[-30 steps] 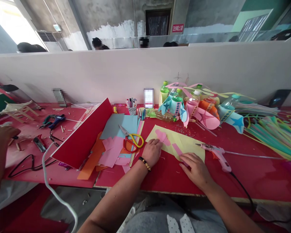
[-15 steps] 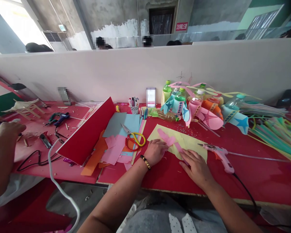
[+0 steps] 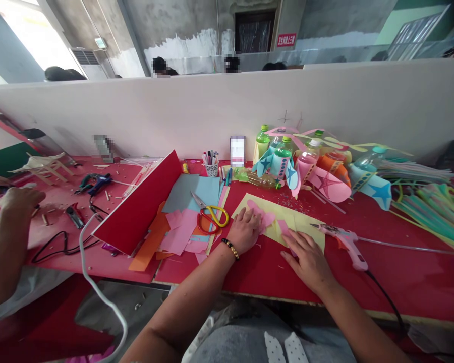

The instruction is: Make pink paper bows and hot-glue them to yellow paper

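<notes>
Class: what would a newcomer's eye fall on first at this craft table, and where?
Plastic bottles decorated with paper stars crowd the back of the red table, against the white partition. In front, the left hand and right hand rest on a yellow paper sheet beside a pink hot glue gun.

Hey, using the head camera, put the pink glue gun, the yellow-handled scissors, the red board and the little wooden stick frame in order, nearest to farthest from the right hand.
From the right hand:
1. Pink hot glue gun, just to the hand's right.
2. Yellow-handled scissors, to its left, beyond the yellow paper.
3. Red board, farther left.
4. Wooden stick frame, at the table's far left.
</notes>
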Demonstrator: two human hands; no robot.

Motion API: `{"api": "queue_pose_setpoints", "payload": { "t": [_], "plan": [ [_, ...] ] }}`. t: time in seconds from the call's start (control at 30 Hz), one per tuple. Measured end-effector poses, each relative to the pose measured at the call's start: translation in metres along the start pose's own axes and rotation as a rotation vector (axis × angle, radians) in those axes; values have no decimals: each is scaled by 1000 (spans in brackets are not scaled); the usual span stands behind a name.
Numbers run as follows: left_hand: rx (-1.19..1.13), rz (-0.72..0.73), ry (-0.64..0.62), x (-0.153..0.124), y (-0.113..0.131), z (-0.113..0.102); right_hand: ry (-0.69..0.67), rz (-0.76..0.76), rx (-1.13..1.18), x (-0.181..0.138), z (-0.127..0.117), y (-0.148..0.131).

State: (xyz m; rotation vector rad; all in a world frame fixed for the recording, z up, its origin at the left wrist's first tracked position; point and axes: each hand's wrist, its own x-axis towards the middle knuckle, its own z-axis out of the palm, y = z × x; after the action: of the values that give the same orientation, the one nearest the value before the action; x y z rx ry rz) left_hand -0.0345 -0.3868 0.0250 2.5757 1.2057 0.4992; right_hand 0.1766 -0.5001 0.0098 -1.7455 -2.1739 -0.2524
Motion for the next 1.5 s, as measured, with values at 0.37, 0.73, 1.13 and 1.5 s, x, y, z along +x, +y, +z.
{"api": "queue_pose_setpoints", "payload": {
  "t": [0.37,0.73,1.13,1.5],
  "plan": [
    [20,91,-19,-5,-1,-13,-17,-7,17,0,1,0],
    [12,157,8,-3,-2,-16,-22,-11,24,0,1,1],
    [6,157,4,-4,-2,-16,-8,-10,48,0,1,1],
    [34,46,-11,-8,-3,-5,20,-35,83,0,2,2]
  ]
}}
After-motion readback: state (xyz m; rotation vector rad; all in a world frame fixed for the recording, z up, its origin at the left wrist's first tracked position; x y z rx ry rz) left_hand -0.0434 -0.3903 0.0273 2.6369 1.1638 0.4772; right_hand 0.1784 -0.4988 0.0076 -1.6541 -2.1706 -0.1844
